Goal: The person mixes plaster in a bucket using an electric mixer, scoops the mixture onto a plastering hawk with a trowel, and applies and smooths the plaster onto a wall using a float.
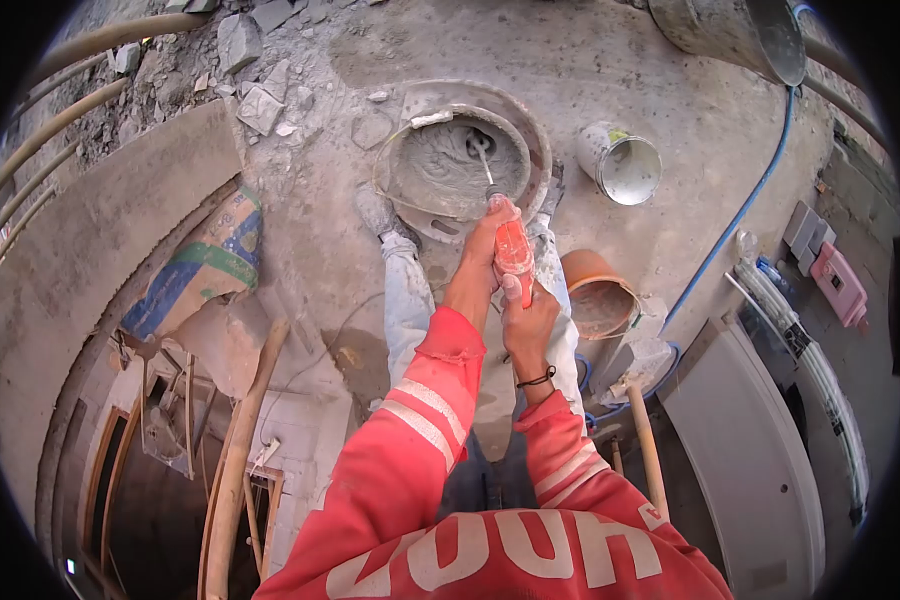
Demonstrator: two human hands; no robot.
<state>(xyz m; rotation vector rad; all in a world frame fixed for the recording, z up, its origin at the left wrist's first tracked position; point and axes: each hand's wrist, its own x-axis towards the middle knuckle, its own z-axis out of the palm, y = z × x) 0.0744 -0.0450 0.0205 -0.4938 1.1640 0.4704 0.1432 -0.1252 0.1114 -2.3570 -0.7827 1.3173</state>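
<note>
A red-orange power drill (513, 248) is held in both hands between my legs. My left hand (482, 245) is closed around its front part, near the chuck. My right hand (530, 318) wraps the rear handle; the trigger is hidden. From the drill a mixing paddle (485, 162) runs down into wet grey mortar (435, 165). The lower end of the paddle is sunk in the mix, out of sight. A round bucket (523, 140) with a wire handle contains the mortar. It stands inside a wider, dusty round rim (542, 165), with my feet on either side.
A white pail (588, 150) lies tipped to the right, near an orange bucket (582, 265). A blue hose (745, 210) runs along the right side. Broken rubble (260, 108) is at upper left, and a torn cement bag (205, 262) rests below it. Wooden poles (245, 460) stand at lower left.
</note>
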